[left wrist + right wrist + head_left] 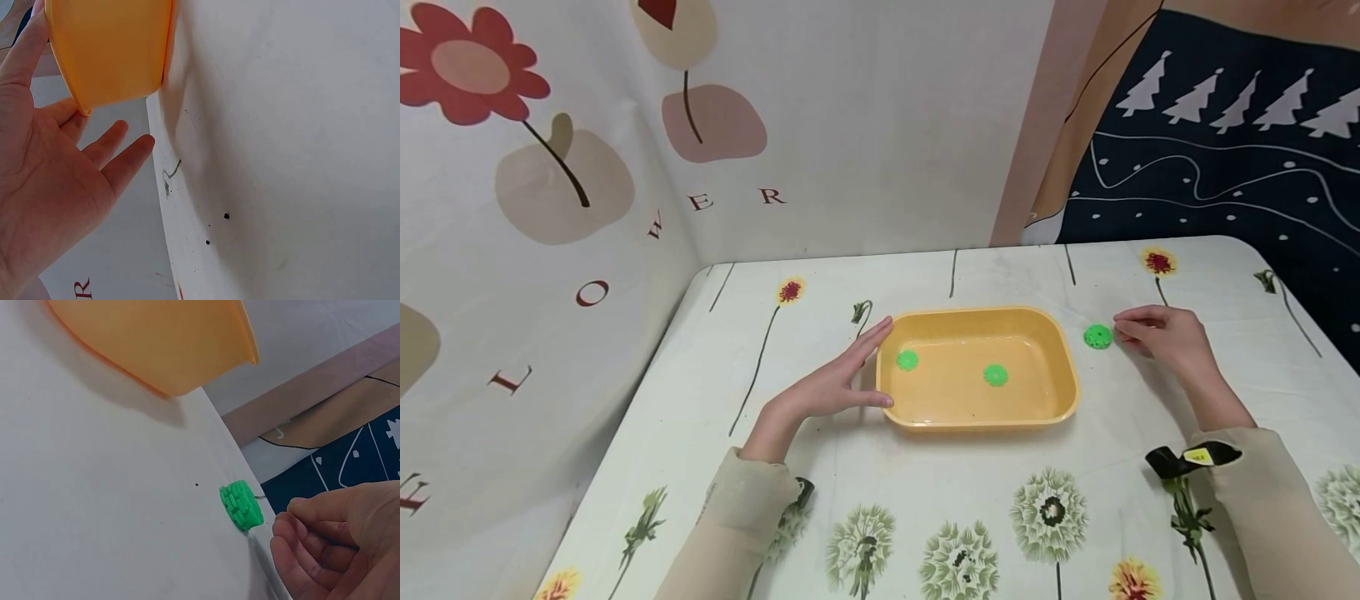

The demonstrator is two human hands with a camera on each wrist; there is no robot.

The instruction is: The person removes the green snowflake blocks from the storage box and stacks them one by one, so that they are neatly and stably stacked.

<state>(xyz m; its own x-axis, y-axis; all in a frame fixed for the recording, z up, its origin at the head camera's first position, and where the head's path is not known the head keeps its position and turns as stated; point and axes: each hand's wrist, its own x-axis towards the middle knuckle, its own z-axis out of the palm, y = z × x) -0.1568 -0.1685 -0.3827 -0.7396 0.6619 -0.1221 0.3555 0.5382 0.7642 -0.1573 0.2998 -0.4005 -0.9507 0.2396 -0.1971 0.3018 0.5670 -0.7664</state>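
A shallow yellow plastic tray stands on the table. My left hand rests against its left end, thumb and fingers spread along the rim. Inside the tray lie two green scalloped discs, one on the left and one nearer the middle. Right of the tray is a green stack; the right wrist view shows it as several toothed pieces. My right hand is just right of the stack, apart from it. Its fingers are bent, thumb tip against the index finger, with nothing visible between them.
A white flower-print cloth covers the table. Behind and to the left hangs a pale printed curtain. Dark fabric with white trees hangs at the back right. Black straps show at both sleeves, including the right strap.
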